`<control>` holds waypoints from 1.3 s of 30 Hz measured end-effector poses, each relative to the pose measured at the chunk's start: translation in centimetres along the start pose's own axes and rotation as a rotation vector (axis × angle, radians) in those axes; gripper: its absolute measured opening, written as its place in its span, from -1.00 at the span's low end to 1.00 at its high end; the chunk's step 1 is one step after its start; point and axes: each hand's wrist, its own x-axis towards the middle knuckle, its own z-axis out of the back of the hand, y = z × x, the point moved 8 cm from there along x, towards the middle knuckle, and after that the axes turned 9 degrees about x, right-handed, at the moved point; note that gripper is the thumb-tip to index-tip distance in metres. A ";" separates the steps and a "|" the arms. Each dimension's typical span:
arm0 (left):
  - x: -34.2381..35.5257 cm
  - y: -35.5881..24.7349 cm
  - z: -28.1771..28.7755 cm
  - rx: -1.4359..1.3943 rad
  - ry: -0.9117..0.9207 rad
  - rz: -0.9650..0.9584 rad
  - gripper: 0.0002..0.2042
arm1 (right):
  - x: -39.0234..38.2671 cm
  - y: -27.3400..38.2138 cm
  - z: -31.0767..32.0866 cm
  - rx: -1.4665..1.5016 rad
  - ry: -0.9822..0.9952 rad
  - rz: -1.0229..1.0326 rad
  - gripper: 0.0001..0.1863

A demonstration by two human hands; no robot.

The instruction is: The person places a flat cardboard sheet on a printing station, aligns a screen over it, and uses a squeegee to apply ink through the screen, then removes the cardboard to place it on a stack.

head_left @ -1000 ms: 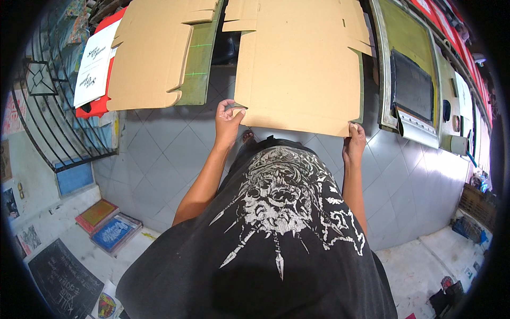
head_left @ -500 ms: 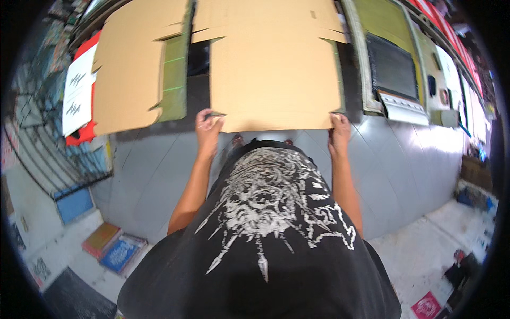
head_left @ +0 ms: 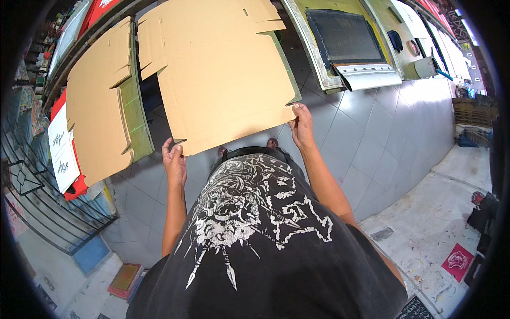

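Observation:
A large tan sheet of flat cardboard [head_left: 223, 74], with slits and notched flaps along its sides, lies before me. My left hand [head_left: 174, 161] pinches its near left corner. At the near right corner my right hand [head_left: 302, 125] grips the edge, thumb on top and fingers beneath. The near edge sticks out toward my body over the floor. Under the sheet's right side shows a strip of an olive-green board [head_left: 287, 66]. To the left, a second cardboard sheet [head_left: 98, 117] rests on another olive-green board [head_left: 136, 125].
On the right stands a framed printing screen [head_left: 345, 37] with a white metal clamp bar [head_left: 372, 78]. A pale cup [head_left: 425, 68] and a tape roll [head_left: 413, 47] sit beyond it. White printed paper [head_left: 64, 151] lies at far left, above a black metal railing [head_left: 45, 212].
My view has turned, so the boards appear tilted and shifted left. Both hands keep hold of the cardboard's near corners.

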 end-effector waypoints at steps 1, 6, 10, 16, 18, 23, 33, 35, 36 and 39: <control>0.1 0.0 -0.1 -0.016 -0.001 0.012 -0.58 | 0.2 0.1 0.0 0.008 0.025 0.007 -0.72; -1.3 -2.1 4.5 0.551 -0.391 -0.251 -0.62 | -2.9 1.9 4.2 -0.057 -0.237 -0.035 -0.63; -4.1 -8.4 -2.4 0.725 -0.274 -0.555 -0.63 | -6.6 8.5 12.1 -0.337 -0.477 0.145 -0.60; -2.3 -6.0 -24.4 0.375 0.531 -0.086 -0.56 | -3.0 32.5 19.5 -0.686 -0.611 0.654 -0.60; -1.5 -3.0 -32.0 0.331 0.657 0.078 -0.50 | 2.0 39.1 20.6 -0.815 -0.575 0.713 -0.55; 4.0 3.4 -44.9 0.682 0.345 -0.182 -0.39 | 15.8 47.4 24.9 -1.192 -0.479 0.503 -0.42; 7.0 4.7 -48.4 0.806 -0.129 -0.097 -0.48 | 27.0 46.9 28.6 -1.220 -0.162 0.211 -0.30; 7.1 4.3 -48.5 0.867 -0.200 -0.092 -0.52 | 27.5 46.3 27.8 -1.081 -0.200 0.207 -0.31; 7.2 4.3 -48.6 0.858 -0.220 -0.094 -0.52 | 28.2 46.5 28.0 -1.124 -0.176 0.259 -0.31; 7.1 4.0 -49.0 0.840 -0.240 -0.111 -0.53 | 28.4 46.6 29.7 -1.208 -0.182 0.325 -0.32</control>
